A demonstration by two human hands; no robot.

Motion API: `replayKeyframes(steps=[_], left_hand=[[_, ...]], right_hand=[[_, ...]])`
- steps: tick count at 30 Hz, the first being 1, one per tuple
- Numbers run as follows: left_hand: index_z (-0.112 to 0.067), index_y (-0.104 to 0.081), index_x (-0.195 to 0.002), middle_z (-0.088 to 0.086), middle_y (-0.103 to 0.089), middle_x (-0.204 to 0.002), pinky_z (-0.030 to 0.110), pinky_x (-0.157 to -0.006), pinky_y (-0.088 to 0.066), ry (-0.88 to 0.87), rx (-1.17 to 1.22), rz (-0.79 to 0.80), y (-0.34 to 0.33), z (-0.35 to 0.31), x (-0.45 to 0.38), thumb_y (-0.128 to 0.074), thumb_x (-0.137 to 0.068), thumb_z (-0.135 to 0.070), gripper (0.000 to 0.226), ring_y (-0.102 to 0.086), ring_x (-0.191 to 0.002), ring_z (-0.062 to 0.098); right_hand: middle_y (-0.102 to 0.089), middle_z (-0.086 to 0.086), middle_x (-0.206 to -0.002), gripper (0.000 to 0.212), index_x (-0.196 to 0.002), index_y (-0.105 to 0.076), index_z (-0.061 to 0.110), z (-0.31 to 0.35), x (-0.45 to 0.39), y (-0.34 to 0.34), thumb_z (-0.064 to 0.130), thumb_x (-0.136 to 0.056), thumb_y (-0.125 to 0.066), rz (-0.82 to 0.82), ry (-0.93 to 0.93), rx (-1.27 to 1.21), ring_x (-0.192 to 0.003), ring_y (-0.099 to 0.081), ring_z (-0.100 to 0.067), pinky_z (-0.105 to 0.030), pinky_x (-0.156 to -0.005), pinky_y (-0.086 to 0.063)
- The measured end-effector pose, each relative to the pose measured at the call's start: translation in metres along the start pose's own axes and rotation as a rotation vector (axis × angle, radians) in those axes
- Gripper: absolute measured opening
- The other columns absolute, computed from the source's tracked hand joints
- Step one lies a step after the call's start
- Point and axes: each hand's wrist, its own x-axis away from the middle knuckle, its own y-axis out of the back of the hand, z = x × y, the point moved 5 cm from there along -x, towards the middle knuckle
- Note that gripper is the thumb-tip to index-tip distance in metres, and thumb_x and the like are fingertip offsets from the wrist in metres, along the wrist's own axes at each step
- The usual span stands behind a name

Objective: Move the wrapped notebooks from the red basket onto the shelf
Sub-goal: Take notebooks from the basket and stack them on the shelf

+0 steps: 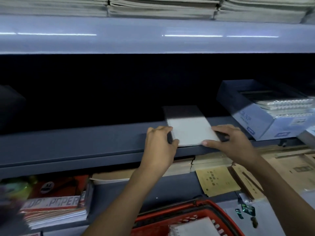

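A flat white wrapped notebook (191, 132) with a wire spine lies on the dark grey metal shelf (68, 145), near its front edge. Its far end reaches back into the dark part of the shelf. The left hand (160, 147) holds the notebook's left edge, with the fingers bent round the side and the thumb at the near corner. The right hand (231, 142) holds the right edge, with the thumb flat along the front and the fingers bent on the side. Down below, the red plastic basket (213, 212) sits near the bottom, and another white wrapped notebook (192, 227) lies inside it. To the right on the shelf stands a blue cardboard box (252, 120) with spiral pads in it. A pile of red paper pads (56, 201) sits on the lower left.
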Motion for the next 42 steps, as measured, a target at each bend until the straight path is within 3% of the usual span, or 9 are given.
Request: replayKeyframes(steps=[6, 13, 20, 24, 27, 29, 33, 37, 42], left_hand=[[-0.012, -0.066, -0.129, -0.002, -0.065, -0.131, 0.021, -0.101, -0.039, -0.005, -0.016, -0.062, -0.010, 0.002, -0.011, -0.064, -0.096, -0.024, 0.035, -0.048, -0.118, 0.017], [-0.015, -0.069, -0.124, -0.003, -0.065, -0.121, 0.034, -0.100, -0.050, 0.097, 0.136, -0.075, -0.007, 0.011, -0.017, -0.074, -0.088, -0.028, 0.038, -0.057, -0.113, 0.017], [-0.024, -0.069, -0.120, -0.014, -0.059, -0.104, 0.002, -0.069, -0.044, 0.031, 0.289, -0.146, 0.019, 0.010, 0.025, -0.076, -0.086, -0.027, 0.035, -0.057, -0.088, 0.000], [-0.032, -0.070, -0.099, -0.007, -0.067, -0.092, 0.019, -0.067, -0.050, 0.038, 0.454, -0.142, 0.011, 0.024, 0.082, -0.078, -0.084, -0.016, 0.024, -0.059, -0.076, 0.011], [-0.024, -0.071, -0.090, -0.002, -0.067, -0.072, 0.015, -0.058, -0.044, 0.138, 0.556, -0.083, -0.021, 0.046, 0.136, -0.076, -0.084, -0.007, 0.019, -0.053, -0.058, 0.006], [-0.027, -0.069, -0.082, -0.007, -0.067, -0.067, 0.016, -0.063, -0.045, 0.275, 0.530, 0.063, -0.058, 0.063, 0.177, -0.076, -0.083, -0.004, 0.024, -0.058, -0.059, 0.001], [-0.024, -0.066, -0.075, -0.012, -0.067, -0.070, 0.018, -0.072, -0.047, 0.550, 0.377, 0.400, -0.128, 0.087, 0.252, -0.079, -0.079, -0.011, 0.019, -0.061, -0.059, -0.009], [-0.011, -0.070, -0.085, 0.002, -0.076, -0.081, 0.016, -0.071, -0.045, 0.564, 0.180, 0.364, -0.140, 0.090, 0.274, -0.074, -0.079, -0.016, 0.009, -0.071, -0.080, 0.015], [-0.004, -0.073, -0.074, 0.003, -0.072, -0.064, 0.012, -0.043, -0.036, 0.636, 0.105, 0.418, -0.129, 0.090, 0.266, -0.072, -0.077, -0.022, 0.018, -0.064, -0.057, 0.010]], right_hand=[[-0.056, -0.008, -0.118, 0.062, -0.125, -0.068, 0.017, 0.001, 0.001, -0.011, 0.041, -0.071, -0.086, -0.194, -0.076, -0.078, -0.106, -0.055, -0.019, -0.028, -0.094, -0.042], [-0.054, 0.004, -0.119, 0.058, -0.129, -0.065, 0.020, 0.006, -0.001, -0.016, 0.046, -0.080, -0.078, -0.229, -0.054, -0.091, -0.124, -0.045, -0.024, -0.046, -0.108, -0.042], [-0.052, 0.013, -0.123, 0.036, -0.124, -0.063, 0.025, 0.023, 0.056, -0.001, 0.042, -0.093, -0.065, -0.431, 0.070, -0.211, -0.124, -0.047, -0.015, -0.042, -0.102, -0.047], [-0.060, 0.010, -0.111, 0.022, -0.112, -0.067, 0.027, 0.007, 0.112, -0.018, 0.039, -0.093, -0.065, -0.258, 0.036, -0.184, -0.102, -0.061, -0.012, -0.039, -0.089, -0.054], [-0.067, 0.002, -0.103, 0.017, -0.102, -0.069, 0.018, -0.025, 0.156, -0.045, 0.032, -0.093, -0.066, 0.023, -0.078, -0.075, -0.095, -0.065, -0.016, -0.035, -0.085, -0.053], [-0.065, -0.004, -0.090, 0.026, -0.092, -0.065, 0.008, -0.057, 0.181, -0.069, 0.034, -0.094, -0.063, 0.290, -0.184, 0.103, -0.090, -0.064, -0.021, -0.035, -0.077, -0.048], [-0.051, 0.005, -0.072, 0.032, -0.074, -0.054, 0.019, -0.114, 0.230, -0.100, 0.044, -0.093, -0.061, 0.672, -0.446, 0.265, -0.068, -0.052, -0.010, -0.024, -0.058, -0.037], [-0.073, -0.006, -0.104, 0.044, -0.107, -0.071, 0.009, -0.140, 0.251, -0.103, 0.046, -0.084, -0.069, 0.613, -0.599, 0.254, -0.099, -0.067, -0.022, -0.037, -0.090, -0.056], [-0.073, 0.001, -0.086, 0.029, -0.083, -0.074, 0.015, -0.145, 0.257, -0.101, 0.043, -0.077, -0.077, 0.490, -0.627, 0.176, -0.089, -0.067, -0.016, -0.028, -0.076, -0.051]])
